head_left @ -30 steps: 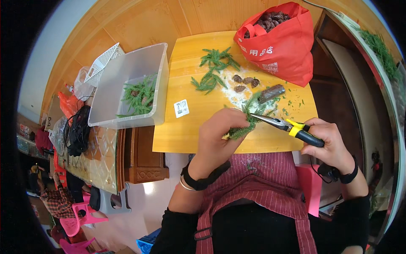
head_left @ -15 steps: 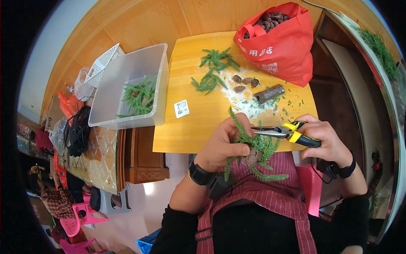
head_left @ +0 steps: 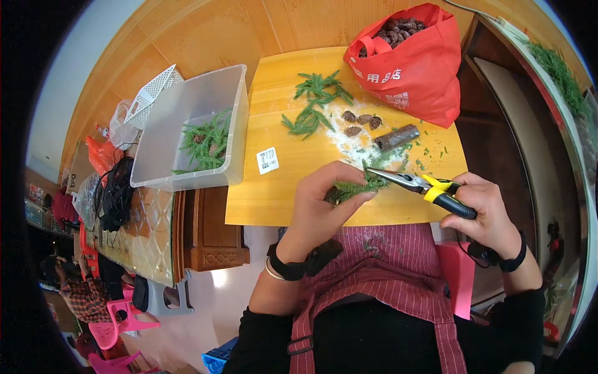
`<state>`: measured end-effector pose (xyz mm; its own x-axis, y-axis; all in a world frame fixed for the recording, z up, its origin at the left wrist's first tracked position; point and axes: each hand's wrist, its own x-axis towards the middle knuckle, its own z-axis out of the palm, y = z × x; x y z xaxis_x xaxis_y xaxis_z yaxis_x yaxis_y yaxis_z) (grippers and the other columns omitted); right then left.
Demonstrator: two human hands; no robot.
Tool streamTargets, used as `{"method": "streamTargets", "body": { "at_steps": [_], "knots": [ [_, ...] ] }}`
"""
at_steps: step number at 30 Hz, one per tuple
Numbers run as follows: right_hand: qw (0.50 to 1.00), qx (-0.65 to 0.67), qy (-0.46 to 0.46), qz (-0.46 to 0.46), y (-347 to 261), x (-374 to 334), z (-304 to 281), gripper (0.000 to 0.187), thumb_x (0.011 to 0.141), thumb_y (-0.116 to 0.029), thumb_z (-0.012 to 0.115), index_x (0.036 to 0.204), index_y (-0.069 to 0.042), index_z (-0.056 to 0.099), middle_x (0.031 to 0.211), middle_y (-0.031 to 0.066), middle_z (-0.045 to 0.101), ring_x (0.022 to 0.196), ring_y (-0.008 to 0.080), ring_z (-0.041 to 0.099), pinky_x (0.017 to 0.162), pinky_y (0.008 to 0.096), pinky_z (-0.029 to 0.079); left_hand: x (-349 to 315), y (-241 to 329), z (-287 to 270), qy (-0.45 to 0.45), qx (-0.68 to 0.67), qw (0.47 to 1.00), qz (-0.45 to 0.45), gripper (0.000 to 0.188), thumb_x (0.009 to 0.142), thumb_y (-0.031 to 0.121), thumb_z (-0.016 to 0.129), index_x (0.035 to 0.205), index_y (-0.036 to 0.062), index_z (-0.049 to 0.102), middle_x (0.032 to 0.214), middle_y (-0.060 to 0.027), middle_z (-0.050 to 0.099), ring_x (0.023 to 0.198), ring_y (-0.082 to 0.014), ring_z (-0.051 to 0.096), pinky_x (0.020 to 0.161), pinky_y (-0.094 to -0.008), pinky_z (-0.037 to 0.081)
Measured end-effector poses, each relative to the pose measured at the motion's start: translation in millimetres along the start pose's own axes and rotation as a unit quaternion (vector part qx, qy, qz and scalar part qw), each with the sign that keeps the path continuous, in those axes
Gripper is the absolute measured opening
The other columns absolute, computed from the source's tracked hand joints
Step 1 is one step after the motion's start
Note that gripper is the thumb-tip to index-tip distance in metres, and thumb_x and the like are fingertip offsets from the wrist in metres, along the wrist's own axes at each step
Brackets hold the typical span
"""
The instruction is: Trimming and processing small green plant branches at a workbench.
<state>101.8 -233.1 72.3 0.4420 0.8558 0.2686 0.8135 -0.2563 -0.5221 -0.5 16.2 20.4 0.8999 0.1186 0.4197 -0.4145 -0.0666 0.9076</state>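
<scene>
My left hand (head_left: 324, 202) grips a green conifer sprig (head_left: 356, 187) over the near edge of the small wooden table (head_left: 274, 193). My right hand (head_left: 483, 209) holds yellow-and-black long-nose pliers (head_left: 423, 186), and their tips touch the sprig's end. Loose green sprigs (head_left: 314, 103) lie farther back on the table, beside a few pine cones (head_left: 360, 121) and a dark brown roll (head_left: 397, 137) on white powder. I wear a striped maroon apron (head_left: 380, 274).
A red bag (head_left: 414, 68) full of pine cones stands at the table's far right. A clear plastic bin (head_left: 193, 128) with finished sprigs sits left, a white basket (head_left: 149, 93) behind it. A small label (head_left: 268, 160) lies on the table. Pink stools (head_left: 115, 324) stand lower left.
My left hand first held the sprig on the table, then pulled it toward my chest, and now holds it back at the table's edge. The pliers stayed at the sprig's tip.
</scene>
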Motion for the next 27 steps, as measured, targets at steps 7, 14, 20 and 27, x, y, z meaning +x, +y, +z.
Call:
{"method": "streamTargets", "body": {
  "at_steps": [7,14,20,27],
  "knots": [
    [0.998,0.031,0.022,-0.052,2.2,3.8,2.8,0.037,0.064,-0.033,0.073,0.069,-0.001,0.054,0.064,0.0113,0.052,0.068,0.0300,0.054,0.080,0.0378,0.044,-5.7,2.7,7.2,0.032,-0.074,0.997,-0.010,0.025,0.074,-0.006,0.064,0.094,0.0015,0.050,0.090,-0.0071,0.056,0.082,-0.0127,0.059,0.072,-0.0249,0.048],
    [0.998,0.064,0.011,-0.013,10.3,-2.4,4.7,0.038,0.062,-0.034,0.073,0.071,-0.001,0.056,0.063,0.0115,0.052,0.068,0.0299,0.055,0.076,0.0361,0.044,-5.2,5.8,10.5,0.039,-0.082,0.994,-0.058,0.029,0.070,-0.008,0.065,0.092,0.0013,0.049,0.092,-0.0078,0.054,0.083,-0.0148,0.057,0.073,-0.0274,0.050],
    [0.998,0.055,-0.001,-0.007,8.2,-1.8,0.7,0.038,0.062,-0.033,0.074,0.072,-0.001,0.057,0.061,0.0110,0.048,0.068,0.0292,0.054,0.072,0.0359,0.044,-3.8,11.5,12.0,0.037,-0.113,0.988,-0.101,0.027,0.072,-0.006,0.062,0.095,0.0005,0.050,0.088,-0.0047,0.056,0.076,-0.0124,0.058,0.069,-0.0259,0.050],
    [0.995,0.102,-0.012,-0.019,14.9,-0.5,4.5,0.038,0.063,-0.033,0.073,0.075,-0.001,0.057,0.064,0.0112,0.052,0.067,0.0287,0.055,0.083,0.0366,0.043,-6.2,7.5,11.0,0.038,-0.197,0.970,-0.139,0.021,0.079,-0.002,0.059,0.099,-0.0008,0.055,0.087,-0.0044,0.059,0.075,-0.0093,0.057,0.066,-0.0218,0.047]
  ]
}}
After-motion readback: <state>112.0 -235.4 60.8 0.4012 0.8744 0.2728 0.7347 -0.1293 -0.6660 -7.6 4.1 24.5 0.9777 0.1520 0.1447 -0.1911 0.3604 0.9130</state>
